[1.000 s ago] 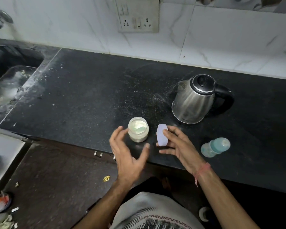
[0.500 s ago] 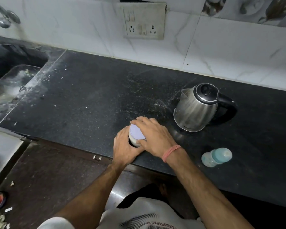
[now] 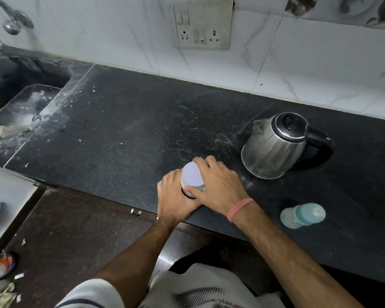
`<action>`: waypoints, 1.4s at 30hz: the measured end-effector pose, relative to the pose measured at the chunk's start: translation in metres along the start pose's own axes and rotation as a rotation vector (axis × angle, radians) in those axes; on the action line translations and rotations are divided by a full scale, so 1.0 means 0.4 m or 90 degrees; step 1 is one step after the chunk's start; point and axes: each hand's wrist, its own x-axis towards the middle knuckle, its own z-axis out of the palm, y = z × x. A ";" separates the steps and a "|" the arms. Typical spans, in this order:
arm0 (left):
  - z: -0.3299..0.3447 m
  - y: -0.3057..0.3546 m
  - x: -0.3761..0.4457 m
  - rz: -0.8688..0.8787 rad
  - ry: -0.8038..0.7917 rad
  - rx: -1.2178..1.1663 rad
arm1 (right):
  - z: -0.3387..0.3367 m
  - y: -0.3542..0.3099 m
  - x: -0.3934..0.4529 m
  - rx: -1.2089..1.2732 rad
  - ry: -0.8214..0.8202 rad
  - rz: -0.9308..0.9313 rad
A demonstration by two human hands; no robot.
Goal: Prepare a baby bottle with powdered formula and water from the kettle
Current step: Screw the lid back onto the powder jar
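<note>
A small formula jar [image 3: 188, 190] stands near the front edge of the black counter [image 3: 125, 130], with a pale lilac lid [image 3: 192, 177] sitting on top. My left hand [image 3: 175, 201] wraps the jar's body from the left. My right hand [image 3: 218, 185] grips the lid from the right, fingers curled over its far rim. A steel kettle [image 3: 273, 147] with a black lid and handle stands upright behind and to the right. The baby bottle [image 3: 302, 215], clear with a teal cap, lies on its side at the counter's right front.
A sink [image 3: 16, 112] with residue sits at the far left under a tap [image 3: 13, 23]. A wall socket panel [image 3: 201, 30] is mounted on the white tiles behind. White powder specks dot the counter. Litter lies on the floor at lower left.
One second ago the jar stood uncovered with the lid in my right hand. The lid went onto the jar and both hands closed around it; since half a second ago they have hardly moved.
</note>
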 end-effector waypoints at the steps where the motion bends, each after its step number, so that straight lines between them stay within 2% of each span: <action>1: 0.002 -0.003 -0.001 0.003 0.002 -0.001 | 0.002 0.003 -0.001 0.016 -0.005 0.005; 4: 0.006 -0.004 -0.002 0.005 0.007 0.009 | 0.008 0.001 0.004 0.012 -0.012 0.028; 11: 0.018 -0.011 -0.001 -0.010 0.008 0.050 | 0.047 -0.043 0.000 -0.125 0.009 0.097; 17: 0.008 0.003 -0.003 -0.023 -0.007 0.029 | -0.055 -0.066 -0.048 -0.102 -0.052 0.145; 19: 0.008 0.002 0.000 -0.021 -0.003 0.030 | -0.092 -0.069 -0.052 -0.097 -0.016 0.112; 21: 0.011 -0.003 0.007 -0.022 -0.012 0.051 | -0.117 -0.065 -0.038 -0.077 0.022 0.016; 23: 0.016 -0.013 0.009 -0.022 -0.013 0.034 | -0.106 -0.048 -0.013 -0.048 -0.049 -0.084; 25: 0.015 -0.011 0.009 -0.015 -0.013 0.017 | -0.079 -0.036 0.009 -0.034 -0.145 -0.121; 27: 0.014 -0.011 0.010 -0.008 -0.009 0.017 | -0.048 -0.035 0.010 -0.029 -0.155 -0.104; 29: 0.011 -0.009 0.011 -0.004 -0.004 0.021 | -0.027 -0.038 -0.001 -0.041 -0.110 -0.077; 33: 0.012 -0.017 0.006 -0.016 -0.006 0.000 | -0.033 -0.058 -0.006 -0.115 -0.074 0.069; 36: 0.014 -0.016 0.003 -0.023 0.005 -0.011 | -0.058 -0.048 -0.013 -0.129 -0.050 0.119; 40: 0.013 -0.018 0.003 -0.020 0.006 -0.005 | -0.076 0.011 -0.022 -0.048 -0.040 0.066; 42: 0.013 -0.020 0.004 -0.017 0.000 -0.008 | -0.066 0.027 -0.022 0.059 -0.085 -0.001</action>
